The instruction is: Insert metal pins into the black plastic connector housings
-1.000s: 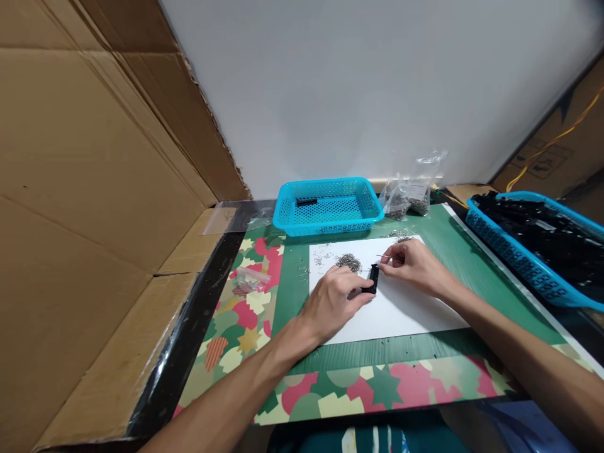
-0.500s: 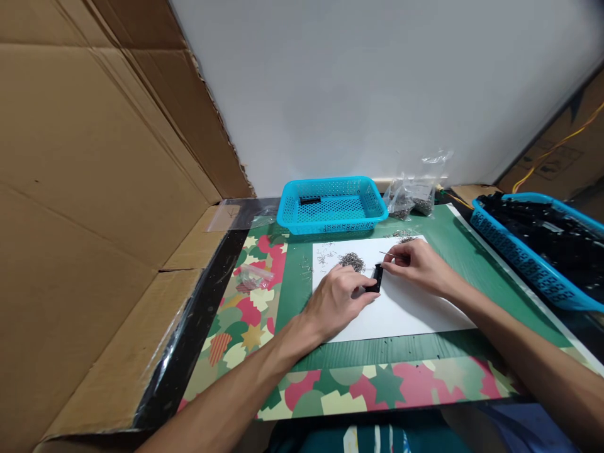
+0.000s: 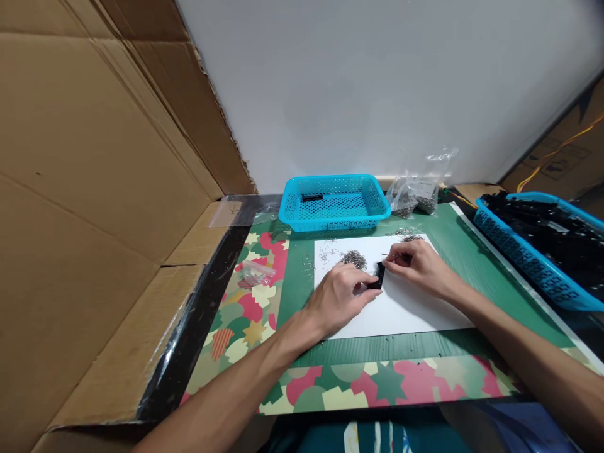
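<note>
black part (image 3: 378,275) pinched in left hand (image 3: 340,297) fingers on white sheet (image 3: 406,308), right hand (image 3: 418,265) fingers gripping thin pin (image 3: 385,255)

Both forearms come in low from the bottom edge and angle toward each other. Left hand (image 3: 340,297) lies palm down, knuckles up, fingers curled in with the thumb and fingertips pinched. Right hand (image 3: 416,263) sits just beside it, fingertips pinched too, wrist resting flat.

A small blue basket (image 3: 336,202) sits behind the white sheet (image 3: 406,314), clear bags (image 3: 415,192) beside it, cardboard (image 3: 94,176) at left.
</note>
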Motion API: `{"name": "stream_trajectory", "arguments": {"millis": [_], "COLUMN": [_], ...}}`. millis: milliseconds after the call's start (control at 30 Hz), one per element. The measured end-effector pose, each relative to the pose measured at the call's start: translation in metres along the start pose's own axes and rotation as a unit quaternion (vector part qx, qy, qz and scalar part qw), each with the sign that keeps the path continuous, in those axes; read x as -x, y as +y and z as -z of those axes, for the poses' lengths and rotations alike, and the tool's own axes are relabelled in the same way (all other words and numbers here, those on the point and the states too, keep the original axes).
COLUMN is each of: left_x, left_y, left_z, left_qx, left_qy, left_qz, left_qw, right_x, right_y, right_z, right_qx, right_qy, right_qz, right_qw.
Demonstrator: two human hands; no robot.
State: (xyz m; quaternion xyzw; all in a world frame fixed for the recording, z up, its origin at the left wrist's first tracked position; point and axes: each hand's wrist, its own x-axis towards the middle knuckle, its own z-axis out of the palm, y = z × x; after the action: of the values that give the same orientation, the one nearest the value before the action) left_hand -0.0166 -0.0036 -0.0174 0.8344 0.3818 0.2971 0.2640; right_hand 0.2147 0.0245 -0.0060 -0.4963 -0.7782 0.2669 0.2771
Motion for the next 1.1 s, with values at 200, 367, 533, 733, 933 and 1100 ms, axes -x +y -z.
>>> {"name": "stream_trajectory", "arguments": {"millis": [200,367,533,733,933,1100], "left_x": [0.001,0.001,0.001,0.001,0.002,0.002], "left_y": [0.001,0.001,0.002,0.003,0.001,0.0], "left_z": [0.0,0.001,0.003,0.004,0.003,0.002], "left_qx": [0.012,0.015,0.017,0.013,0.01,0.0], "left_qy": [0.002,-0.001,-0.004,-0.003,0.004,0.006], "left_qz": [0.027,0.034,0.038,0.039,0.042,0.036], "left_qw": [1.0,0.999,0.999,0.999,0.999,0.999], "right_x": [-0.002,-0.004,-0.004,-0.004,-0.003,-0.002], "right_y": [0.005,0.01,0.01,0.007,0.006,0.007], "right_z": [0.002,0.01,0.016,0.013,0.015,0.02], "right_qx": [-0.015,-0.021,-0.026,-0.015,-0.025,-0.035], "right_qy": [-0.031,-0.08,-0.096,-0.088,0.0,0.088], "right_qz": [0.001,-0.017,-0.009,-0.017,-0.032,-0.013], "right_qw": [0.999,0.996,0.995,0.996,0.999,0.995]}}
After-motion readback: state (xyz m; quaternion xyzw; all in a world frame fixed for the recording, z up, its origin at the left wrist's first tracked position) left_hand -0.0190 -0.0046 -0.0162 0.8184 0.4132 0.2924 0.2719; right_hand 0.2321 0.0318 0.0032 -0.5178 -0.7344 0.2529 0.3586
